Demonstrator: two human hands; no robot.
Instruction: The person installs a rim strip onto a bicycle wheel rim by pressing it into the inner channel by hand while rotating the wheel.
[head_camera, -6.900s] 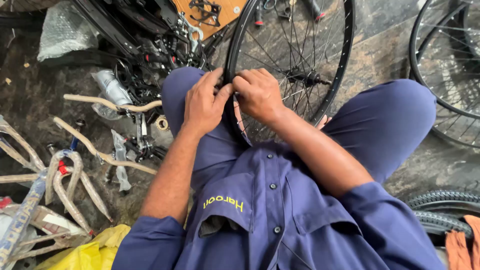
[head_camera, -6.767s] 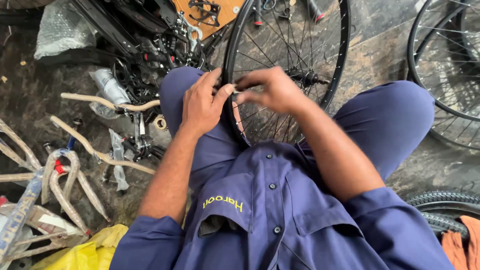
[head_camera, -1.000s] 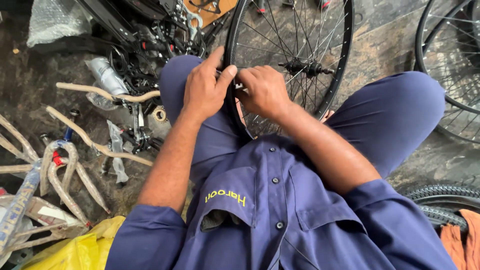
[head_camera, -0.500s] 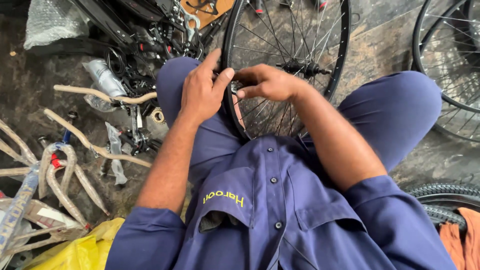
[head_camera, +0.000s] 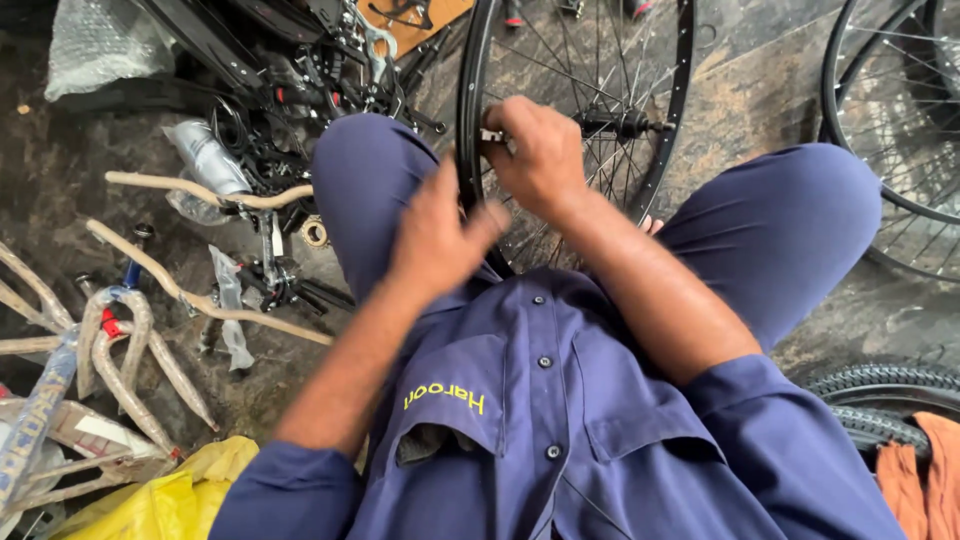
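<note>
A black spoked bicycle wheel (head_camera: 680, 90) stands upright between my knees, its hub (head_camera: 615, 125) at mid-height. My right hand (head_camera: 540, 155) is closed around a small metal tool (head_camera: 490, 135) pressed against the rim's left side near the spokes. My left hand (head_camera: 440, 235) is blurred, off the rim and just below it over my left thigh, fingers apart and holding nothing. I wear a dark blue shirt and trousers.
A pile of black bicycle parts and brake pieces (head_camera: 300, 70) lies to the left. Wrapped tan handlebars (head_camera: 180, 285) and frames cover the left floor. Another spoked wheel (head_camera: 900, 130) stands right, a tyre (head_camera: 880, 385) and orange cloth (head_camera: 920, 470) lower right, a yellow bag (head_camera: 170, 500) lower left.
My left hand has let go of the rim and dropped toward my thigh. My right hand has moved up along the rim with the tool.
</note>
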